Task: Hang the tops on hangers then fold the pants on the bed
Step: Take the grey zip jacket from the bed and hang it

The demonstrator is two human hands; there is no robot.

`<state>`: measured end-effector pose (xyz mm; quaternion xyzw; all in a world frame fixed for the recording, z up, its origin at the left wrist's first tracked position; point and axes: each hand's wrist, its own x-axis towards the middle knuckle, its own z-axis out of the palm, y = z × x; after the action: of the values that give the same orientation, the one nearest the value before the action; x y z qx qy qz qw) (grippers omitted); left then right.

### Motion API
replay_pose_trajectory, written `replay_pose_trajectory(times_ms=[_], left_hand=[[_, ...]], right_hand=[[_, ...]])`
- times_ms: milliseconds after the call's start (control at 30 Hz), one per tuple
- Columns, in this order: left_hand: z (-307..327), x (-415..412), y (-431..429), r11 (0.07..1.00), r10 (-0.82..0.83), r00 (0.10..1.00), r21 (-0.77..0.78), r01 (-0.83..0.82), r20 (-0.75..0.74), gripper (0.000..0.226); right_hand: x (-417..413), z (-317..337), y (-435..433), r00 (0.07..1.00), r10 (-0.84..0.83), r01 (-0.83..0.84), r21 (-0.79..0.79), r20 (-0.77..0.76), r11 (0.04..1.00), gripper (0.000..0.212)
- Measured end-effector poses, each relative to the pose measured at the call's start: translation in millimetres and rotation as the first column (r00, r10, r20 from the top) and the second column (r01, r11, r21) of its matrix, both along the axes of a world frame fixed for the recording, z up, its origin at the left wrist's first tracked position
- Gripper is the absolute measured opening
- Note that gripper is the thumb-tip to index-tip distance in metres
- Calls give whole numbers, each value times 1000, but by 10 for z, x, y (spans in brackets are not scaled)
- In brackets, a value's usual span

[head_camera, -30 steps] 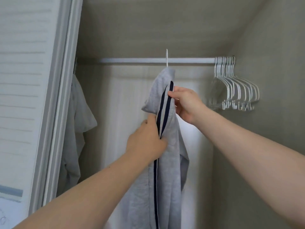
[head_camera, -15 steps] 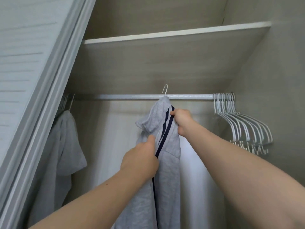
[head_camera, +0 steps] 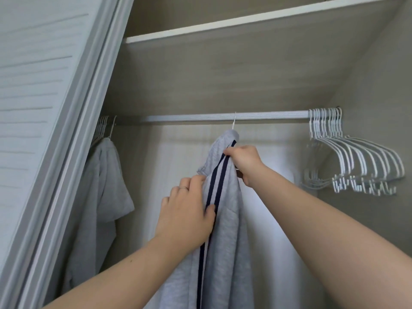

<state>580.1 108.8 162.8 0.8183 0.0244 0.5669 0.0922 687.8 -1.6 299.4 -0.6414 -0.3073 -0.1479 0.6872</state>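
Observation:
A grey top with two dark navy stripes (head_camera: 225,237) hangs on a white hanger whose hook (head_camera: 234,122) sits over the closet rail (head_camera: 200,118). My left hand (head_camera: 185,214) holds the top's left edge, thumb pressed on a stripe. My right hand (head_camera: 244,162) grips the garment near its shoulder, just below the hook. The hanger's body is hidden inside the fabric.
Another grey top (head_camera: 100,186) hangs at the rail's left end beside several hanger hooks. A bunch of empty white hangers (head_camera: 354,166) crowds the right end. A sliding door (head_camera: 44,108) stands at left; a shelf (head_camera: 245,21) runs above.
The view has tilted up, so the rail sits lower in frame. The hanger hook now sits on the rail. My left hand has shifted slightly up the striped edge.

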Motion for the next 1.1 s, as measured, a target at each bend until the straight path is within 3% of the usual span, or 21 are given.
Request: replay_pose_trajectory(times_ms=[100, 233, 300, 400, 500, 633, 800, 900, 1100], left_hand=[[-122, -46, -63, 992, 38, 997, 116, -45, 64, 55], [-330, 40, -200, 996, 71, 987, 71, -61, -141, 79], [-426, 110, -260, 998, 59, 976, 33, -53, -209, 83], [-534, 199, -276, 999, 0, 960, -35, -10, -281, 73], [-599, 247, -232, 990, -117, 935, -114, 83, -335, 59], [-666, 258, -95, 988, -137, 910, -123, 96, -391, 36], [-640, 179, 194, 993, -80, 904, -112, 35, -420, 48], [-615, 97, 413, 993, -18, 904, -110, -33, -427, 26], [-602, -122, 838, 982, 116, 880, -79, -170, -460, 28]], right_hand=[[-79, -96, -22, 958, -174, 217, -181, 227, 959, 7], [-218, -219, -94, 807, -329, 501, -273, 490, 821, 9], [-306, -270, -114, 742, -369, 603, -318, 560, 731, 23], [-407, -322, -116, 638, -424, 737, -349, 643, 579, 37], [-446, -320, -116, 606, -441, 775, -364, 663, 518, 38], [-432, -367, -97, 629, -415, 753, -384, 657, 535, 26], [-363, -446, 96, 689, -355, 662, -351, 631, 662, 23], [-333, -489, 315, 705, -303, 611, -331, 641, 719, 13], [-265, -534, 874, 693, -229, 553, -300, 684, 777, 35]])
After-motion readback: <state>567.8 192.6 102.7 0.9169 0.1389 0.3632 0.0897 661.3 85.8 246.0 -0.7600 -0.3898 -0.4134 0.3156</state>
